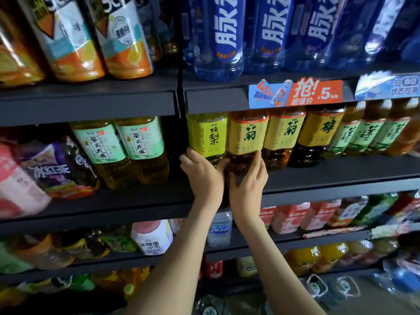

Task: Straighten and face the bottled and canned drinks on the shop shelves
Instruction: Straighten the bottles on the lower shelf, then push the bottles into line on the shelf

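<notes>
Bottles of tea stand upright in a row on the dark grey metal shelf (341, 176), labels facing outward. The left hand (201, 176) grips the clear plastic bottle with the lime-green label (207, 135) at its base; this bottle is at the row's left end. The thumb lies on the bottle's left side and the fingers curl round its lower front. Just beside it, the right hand (247, 183) holds the amber tea bottle with the yellow label (247, 135) low down, thumb near the bottom left and a finger reaching up the right side. The two bottles touch, and the hands are close together. On the level above, tall blue-labelled water bottles (218, 42) stand behind an orange and blue paper price tag (295, 94) fixed to the front edge.
</notes>
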